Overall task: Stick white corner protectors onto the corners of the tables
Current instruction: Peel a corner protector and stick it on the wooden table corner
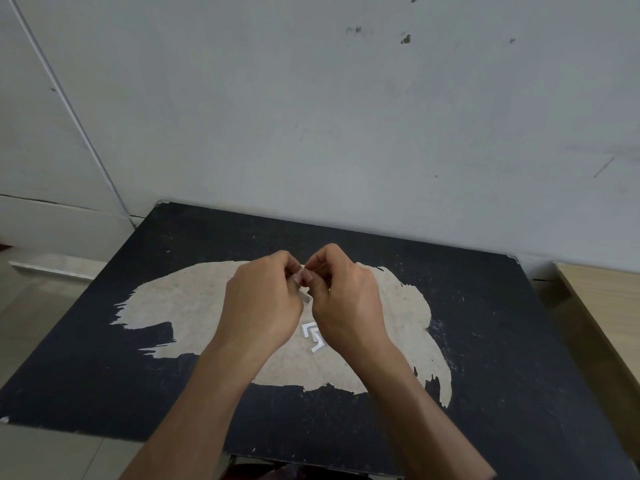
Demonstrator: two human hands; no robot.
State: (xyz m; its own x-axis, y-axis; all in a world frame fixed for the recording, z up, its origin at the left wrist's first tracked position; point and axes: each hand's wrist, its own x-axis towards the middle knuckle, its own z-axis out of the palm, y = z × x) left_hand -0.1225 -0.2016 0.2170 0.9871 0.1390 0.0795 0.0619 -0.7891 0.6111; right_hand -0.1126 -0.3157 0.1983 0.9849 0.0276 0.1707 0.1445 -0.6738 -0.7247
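A black table (pixel 485 341) with a large worn tan patch stands against the grey wall. Above its middle, my left hand (pixel 263 303) and my right hand (pixel 346 299) meet fingertip to fingertip, both pinching one small white corner protector (pixel 304 285). Most of that piece is hidden by my fingers; only its lower end shows. Loose white corner protectors (pixel 313 336) lie on the tan patch just below my hands. Clear protectors seem to sit on the far left corner (pixel 161 203) and far right corner (pixel 514 259).
A light wooden table (pixel 602 306) stands to the right of the black one, with a narrow gap between them. White cabinet panels (pixel 45 150) and a tiled floor (pixel 41 306) lie to the left. The wall runs along the table's far edge.
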